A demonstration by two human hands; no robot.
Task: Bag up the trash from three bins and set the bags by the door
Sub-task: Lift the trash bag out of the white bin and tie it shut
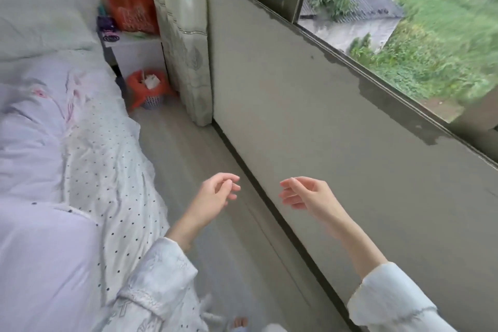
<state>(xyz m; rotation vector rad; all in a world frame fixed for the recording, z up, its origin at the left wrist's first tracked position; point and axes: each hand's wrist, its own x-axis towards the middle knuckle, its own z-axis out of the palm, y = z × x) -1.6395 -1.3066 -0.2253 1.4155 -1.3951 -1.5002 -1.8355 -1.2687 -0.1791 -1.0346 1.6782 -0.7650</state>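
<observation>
Both hands (pixel 215 194) (pixel 304 194) empty, fingers loosely open; far bin (pixel 151 89), orange-lined, holds paper.

A narrow strip of grey floor (pixel 188 159) is running between a bed (pixel 54 170) and a grey wall (pixel 310 116). Daylight is coming through the window (pixel 404 21) above, showing grass outside. A pale curtain (pixel 186 35) is hanging at the far corner, beside a white nightstand (pixel 134 48).
</observation>
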